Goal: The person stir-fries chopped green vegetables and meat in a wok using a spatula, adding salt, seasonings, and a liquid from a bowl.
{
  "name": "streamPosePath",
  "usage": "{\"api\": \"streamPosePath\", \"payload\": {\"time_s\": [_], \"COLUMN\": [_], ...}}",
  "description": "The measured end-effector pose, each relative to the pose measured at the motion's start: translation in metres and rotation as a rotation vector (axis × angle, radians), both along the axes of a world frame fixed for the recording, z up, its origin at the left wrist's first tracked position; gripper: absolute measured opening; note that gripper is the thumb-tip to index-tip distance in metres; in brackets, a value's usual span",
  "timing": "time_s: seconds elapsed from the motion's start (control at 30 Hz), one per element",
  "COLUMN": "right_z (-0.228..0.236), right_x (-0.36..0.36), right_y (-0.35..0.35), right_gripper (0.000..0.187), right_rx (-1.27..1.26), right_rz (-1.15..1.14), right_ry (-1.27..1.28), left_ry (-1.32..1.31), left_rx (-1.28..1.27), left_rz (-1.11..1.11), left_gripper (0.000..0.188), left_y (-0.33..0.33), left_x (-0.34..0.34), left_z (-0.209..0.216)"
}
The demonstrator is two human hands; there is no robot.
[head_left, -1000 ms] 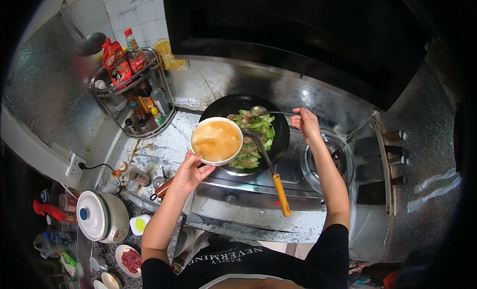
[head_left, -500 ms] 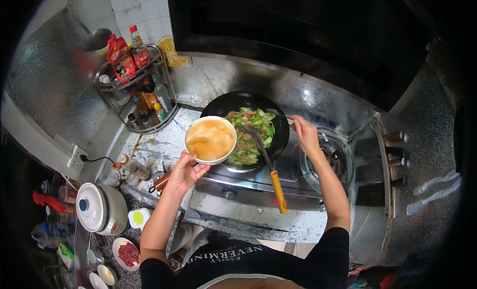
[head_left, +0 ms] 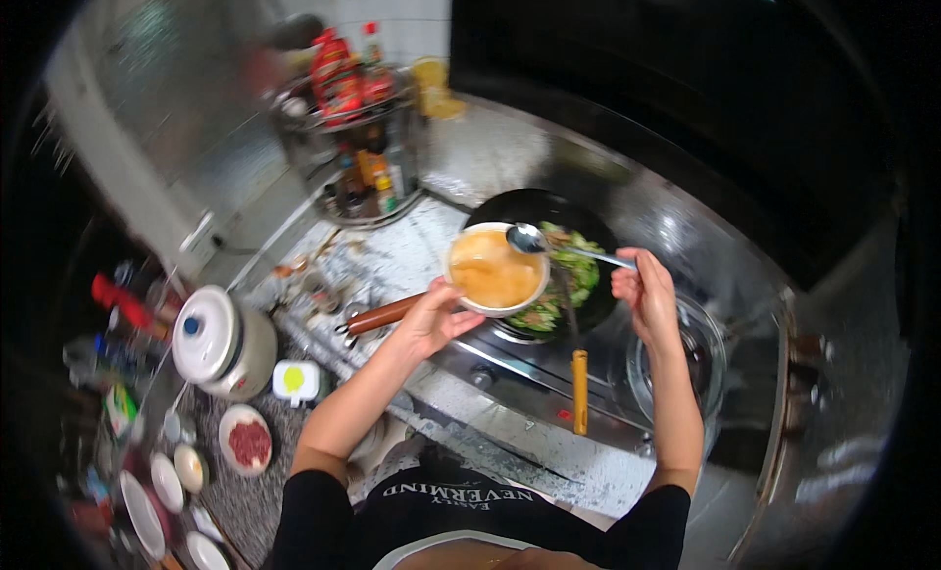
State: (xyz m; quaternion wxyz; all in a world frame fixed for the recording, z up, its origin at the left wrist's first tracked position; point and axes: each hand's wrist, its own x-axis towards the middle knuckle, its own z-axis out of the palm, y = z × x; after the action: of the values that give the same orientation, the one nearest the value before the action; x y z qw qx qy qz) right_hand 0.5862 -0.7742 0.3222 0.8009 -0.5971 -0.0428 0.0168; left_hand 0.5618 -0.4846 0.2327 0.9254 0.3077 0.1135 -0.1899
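My left hand grips a white bowl by its near left rim, thumb on the edge and fingers beneath. Murky orange-brown liquid fills much of it. A metal spoon is in my right hand, its head over the bowl's right rim. Both are above a black wok on the stove, which contains chopped green vegetables and pieces that look like meat. Leaning in the wok is a cooking tool with a yellow handle; the bowl and spoon hide part of the wok's contents.
The wok's brown handle sticks out left. A glass lid lies on the right burner. Behind left stands a condiment rack. To the left are a white cooker, a plate of raw meat and several small bowls.
The spoon has moved left from the wok's right side to the bowl's rim. My right hand has followed it. The whole view has shifted and is somewhat blurred.
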Motion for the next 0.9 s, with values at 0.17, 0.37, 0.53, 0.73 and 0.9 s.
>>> {"api": "streamPosePath", "payload": {"time_s": [0.17, 0.37, 0.53, 0.73, 0.9], "right_z": [-0.008, -0.005, 0.007, 0.025, 0.025], "right_x": [-0.011, -0.035, -0.063, -0.107, -0.154], "right_y": [0.048, 0.095, 0.133, 0.188, 0.235], "right_gripper": [0.026, 0.033, 0.045, 0.042, 0.039], "right_rx": [-0.173, -0.391, -0.564, -0.653, -0.781], "right_rz": [0.216, 0.583, 0.762, 1.005, 1.234], "right_ry": [0.001, 0.065, -0.107, -0.147, -0.126], "left_ry": [-0.033, -0.068, -0.085, -0.113, -0.023], "left_rx": [0.005, -0.001, -0.028, -0.002, 0.068], "left_rz": [0.04, 0.212, 0.383, 0.733, 0.99], "left_gripper": [0.046, 0.051, 0.057, 0.059, 0.065], "left_y": [0.012, 0.059, 0.115, 0.186, 0.228], "left_x": [-0.029, -0.097, -0.177, -0.31, -0.439], "left_z": [0.005, 0.003, -0.013, -0.05, -0.09]}}
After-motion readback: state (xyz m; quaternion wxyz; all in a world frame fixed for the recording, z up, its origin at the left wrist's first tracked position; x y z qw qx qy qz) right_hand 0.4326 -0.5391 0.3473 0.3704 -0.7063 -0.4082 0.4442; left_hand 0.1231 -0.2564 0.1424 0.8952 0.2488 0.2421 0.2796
